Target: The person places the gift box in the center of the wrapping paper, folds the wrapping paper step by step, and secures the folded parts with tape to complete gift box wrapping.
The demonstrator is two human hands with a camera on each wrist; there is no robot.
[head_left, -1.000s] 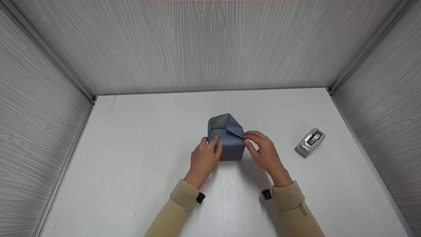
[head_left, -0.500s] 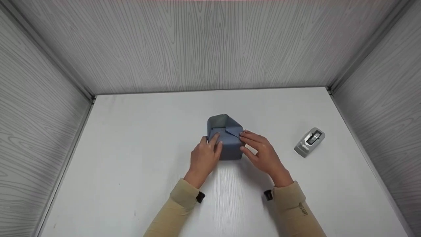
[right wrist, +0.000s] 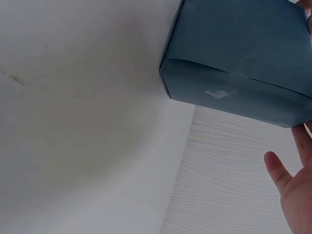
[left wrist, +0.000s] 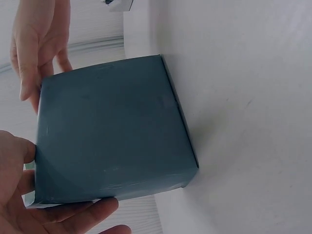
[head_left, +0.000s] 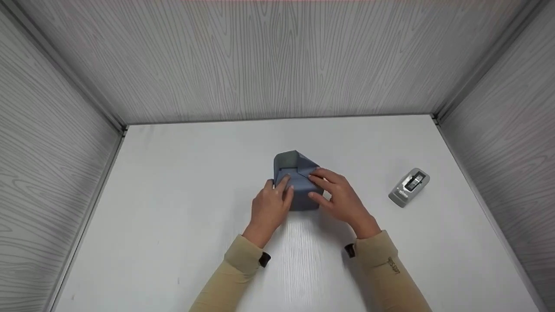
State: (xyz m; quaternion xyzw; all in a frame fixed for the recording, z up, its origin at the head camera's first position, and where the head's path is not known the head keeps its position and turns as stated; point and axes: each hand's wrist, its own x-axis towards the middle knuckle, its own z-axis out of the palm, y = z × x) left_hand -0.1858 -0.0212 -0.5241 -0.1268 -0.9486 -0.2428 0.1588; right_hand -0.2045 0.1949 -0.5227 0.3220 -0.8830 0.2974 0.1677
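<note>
A blue-grey box [head_left: 305,199] with folded paper-like flaps on top stands on the white table, its far side rising to a greenish-grey inner face. My left hand [head_left: 269,206] holds the box's near left corner, fingers on its top and along its left side; in the left wrist view these fingers [left wrist: 92,214] lie along the box side. On the right, my right hand [head_left: 342,197] lays its extended fingers on the folded right flap [head_left: 306,166], thumb near the front face. The right wrist view shows the right thumb [right wrist: 277,168] apart from the box.
A small grey device [head_left: 409,187] with a dark-framed window lies to the right on the white table [head_left: 173,195]. Grey wood-grain panels [head_left: 277,60] enclose the table at the back and both sides.
My right hand has let go of the flap's edge and moved left onto the top, flattening the flap down and inward. My left hand has stayed in place.
</note>
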